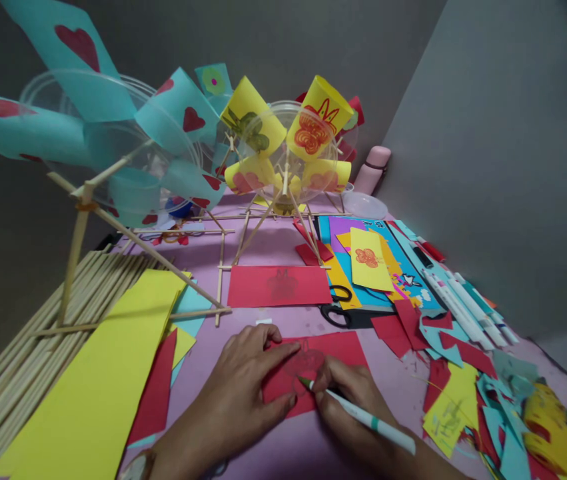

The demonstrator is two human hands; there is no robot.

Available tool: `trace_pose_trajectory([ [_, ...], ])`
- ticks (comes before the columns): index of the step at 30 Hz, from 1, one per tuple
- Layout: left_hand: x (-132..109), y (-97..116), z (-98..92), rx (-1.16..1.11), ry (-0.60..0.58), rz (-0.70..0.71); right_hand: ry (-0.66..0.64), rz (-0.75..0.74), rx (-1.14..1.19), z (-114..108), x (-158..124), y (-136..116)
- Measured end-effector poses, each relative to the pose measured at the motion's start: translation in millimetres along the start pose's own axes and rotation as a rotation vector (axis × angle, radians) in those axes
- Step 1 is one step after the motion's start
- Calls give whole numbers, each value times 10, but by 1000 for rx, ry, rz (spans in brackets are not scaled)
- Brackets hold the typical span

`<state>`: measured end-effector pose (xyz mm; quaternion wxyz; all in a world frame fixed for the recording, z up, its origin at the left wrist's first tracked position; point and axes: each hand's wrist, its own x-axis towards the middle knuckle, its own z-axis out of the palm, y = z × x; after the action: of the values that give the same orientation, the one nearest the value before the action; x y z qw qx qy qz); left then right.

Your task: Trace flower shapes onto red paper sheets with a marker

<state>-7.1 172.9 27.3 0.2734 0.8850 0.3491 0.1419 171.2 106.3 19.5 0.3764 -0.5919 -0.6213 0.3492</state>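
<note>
My right hand (346, 393) is closed around a white marker (368, 419) with a green band. Its green tip touches a red sheet of paper (348, 347) that bears a faint, dark drawn outline. On the left part of the same sheet rests my left hand (243, 383), thumb and forefinger spread beside the outline, holding nothing. Just beyond lies a red strip (248, 287) with a dark butterfly-like drawing. A pair of scissors with black handles (336, 313) sits to its right, the blades hidden.
At left, a stick-framed wheel with blue paper loops (178, 113) stands over yellow paper (108, 367) and wooden sticks (8, 360). Behind is a wheel with yellow loops (318, 120). Several markers (463, 310), paper scraps (453, 407) and a pink bottle (373, 170) are at right.
</note>
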Motion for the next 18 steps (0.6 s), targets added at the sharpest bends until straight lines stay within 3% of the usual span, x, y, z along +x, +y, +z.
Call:
trace_pose_trajectory([
  [18,18,2,0,16,-15,-1,-29,-32,5,-33,11,-33],
])
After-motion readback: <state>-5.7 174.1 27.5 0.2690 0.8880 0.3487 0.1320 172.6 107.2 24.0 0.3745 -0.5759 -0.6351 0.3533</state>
